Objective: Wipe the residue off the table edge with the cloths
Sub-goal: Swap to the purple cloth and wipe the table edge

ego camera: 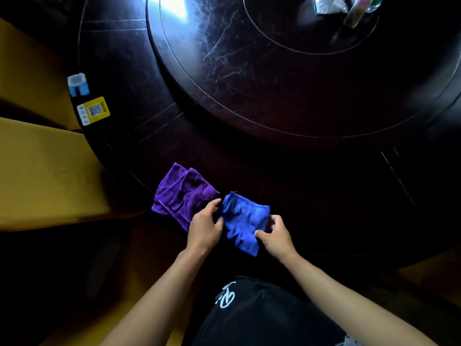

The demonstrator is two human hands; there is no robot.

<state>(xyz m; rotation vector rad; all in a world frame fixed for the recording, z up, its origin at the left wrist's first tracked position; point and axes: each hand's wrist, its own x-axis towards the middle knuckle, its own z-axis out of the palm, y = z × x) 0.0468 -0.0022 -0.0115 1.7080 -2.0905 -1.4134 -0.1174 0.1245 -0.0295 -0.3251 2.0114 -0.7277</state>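
A blue cloth (pixel 243 222) lies crumpled at the near edge of the dark round table (pixel 311 196), partly hanging over it. My left hand (pixel 205 227) pinches its left side and my right hand (pixel 275 236) grips its right side. A purple cloth (pixel 180 196) lies folded just to the left, touching my left hand's thumb side, with no hand holding it. Any residue on the dark edge is too dim to make out.
A large scratched turntable (pixel 287 71) fills the table's middle, with bottles and a white packet (pixel 349 6) at the far right. A yellow QR-code card (pixel 93 111) and a blue-white object (pixel 77 84) sit at the left rim. Yellow chairs (pixel 45 176) stand at left.
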